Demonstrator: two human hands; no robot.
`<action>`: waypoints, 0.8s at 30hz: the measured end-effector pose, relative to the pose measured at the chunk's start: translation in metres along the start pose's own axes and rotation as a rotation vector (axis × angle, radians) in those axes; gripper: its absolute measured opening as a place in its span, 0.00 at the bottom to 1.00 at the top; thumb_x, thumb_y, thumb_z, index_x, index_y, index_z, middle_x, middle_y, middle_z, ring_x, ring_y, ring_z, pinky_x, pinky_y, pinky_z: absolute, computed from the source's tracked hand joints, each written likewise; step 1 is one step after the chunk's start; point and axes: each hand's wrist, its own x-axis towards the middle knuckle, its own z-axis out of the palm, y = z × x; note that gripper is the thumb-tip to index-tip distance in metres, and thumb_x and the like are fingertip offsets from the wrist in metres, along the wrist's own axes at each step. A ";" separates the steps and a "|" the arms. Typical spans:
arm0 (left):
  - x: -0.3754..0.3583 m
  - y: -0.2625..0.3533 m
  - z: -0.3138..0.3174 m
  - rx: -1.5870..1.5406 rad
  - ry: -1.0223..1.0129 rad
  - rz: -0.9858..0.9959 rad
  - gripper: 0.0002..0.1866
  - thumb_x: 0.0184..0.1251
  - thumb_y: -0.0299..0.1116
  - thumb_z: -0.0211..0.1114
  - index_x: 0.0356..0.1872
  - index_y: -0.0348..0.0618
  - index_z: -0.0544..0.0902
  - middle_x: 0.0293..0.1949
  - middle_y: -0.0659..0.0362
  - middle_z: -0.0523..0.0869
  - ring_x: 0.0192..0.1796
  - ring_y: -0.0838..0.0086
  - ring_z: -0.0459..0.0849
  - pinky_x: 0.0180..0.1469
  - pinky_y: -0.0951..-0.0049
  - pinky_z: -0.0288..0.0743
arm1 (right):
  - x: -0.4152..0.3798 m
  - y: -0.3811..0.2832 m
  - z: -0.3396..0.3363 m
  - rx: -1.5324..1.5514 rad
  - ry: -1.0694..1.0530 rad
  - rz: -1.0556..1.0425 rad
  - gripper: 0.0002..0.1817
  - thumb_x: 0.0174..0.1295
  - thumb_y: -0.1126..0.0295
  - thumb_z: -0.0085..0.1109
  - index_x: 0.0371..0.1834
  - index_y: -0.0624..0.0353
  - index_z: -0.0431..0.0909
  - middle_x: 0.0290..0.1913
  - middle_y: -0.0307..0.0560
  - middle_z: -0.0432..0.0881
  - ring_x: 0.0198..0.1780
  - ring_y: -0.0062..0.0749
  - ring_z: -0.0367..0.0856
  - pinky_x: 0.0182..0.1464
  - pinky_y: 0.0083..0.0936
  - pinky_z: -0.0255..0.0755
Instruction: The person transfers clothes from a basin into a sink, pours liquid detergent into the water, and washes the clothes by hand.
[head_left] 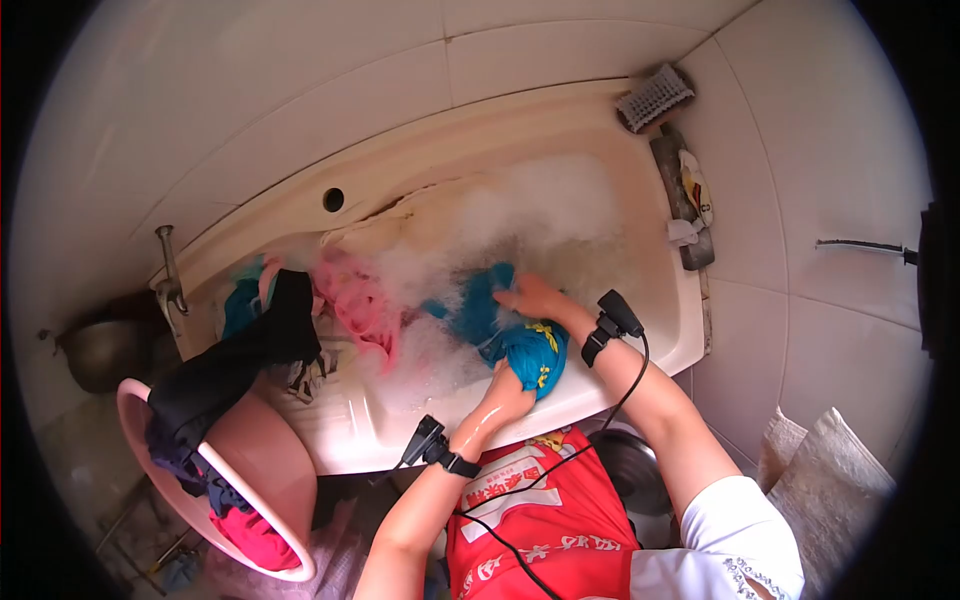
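Observation:
A wet teal garment with yellow decoration lies partly in the sudsy water of a cream basin. My left hand grips a bunched part of it by the front rim, its fingers mostly hidden by the cloth. Further back, my right hand is closed on another part of the same garment, just above the foam. Left of it, a pink garment with ruffled folds floats among white suds.
A pink tub holding dark and red clothes tilts at the left, a black garment draped from it into the basin. A tap stands behind. A scrub brush sits on the far right corner; grey towels hang at right.

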 end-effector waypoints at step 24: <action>-0.098 0.006 -0.079 -1.137 0.648 -0.404 0.08 0.62 0.26 0.62 0.40 0.42 0.73 0.38 0.61 0.80 0.42 0.77 0.78 0.47 0.75 0.72 | -0.061 0.019 -0.111 0.036 0.800 0.323 0.13 0.61 0.64 0.58 0.38 0.65 0.74 0.36 0.48 0.80 0.36 0.37 0.77 0.43 0.28 0.70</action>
